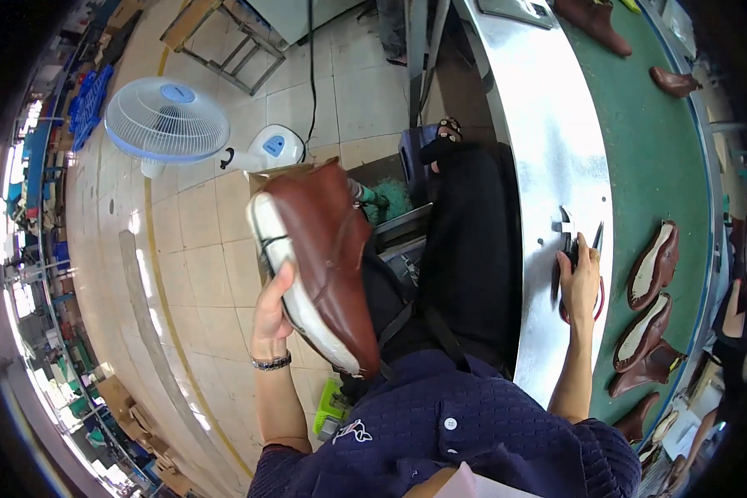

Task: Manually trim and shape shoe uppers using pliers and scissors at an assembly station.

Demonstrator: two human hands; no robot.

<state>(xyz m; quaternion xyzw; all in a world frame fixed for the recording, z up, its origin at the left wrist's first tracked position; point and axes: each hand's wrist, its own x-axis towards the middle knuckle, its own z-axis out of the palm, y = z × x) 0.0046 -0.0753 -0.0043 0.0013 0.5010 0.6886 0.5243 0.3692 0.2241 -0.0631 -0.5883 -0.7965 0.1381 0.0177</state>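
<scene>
My left hand (274,311) is closed on a brown leather shoe (328,241) with a white sole, raised over the floor left of my lap. The thumb presses against the sole edge, and a thin black cord crosses the sole above it. The shoe hides most of those fingers. Over the metal bench strip on the right, my right hand (583,278) has its thumb and fingers curled about a dark-handled pair of pincers (566,228) with a silvery head. Scissors (602,295) with red handles lie beside that hand, partly covered by it.
A green conveyor belt (639,158) runs along the bench's right side, carrying several brown shoes (656,257). A standing fan (168,120) and a wooden stool (224,46) occupy the floor at the upper left. A lime-green basket (329,407) sits low by my left side.
</scene>
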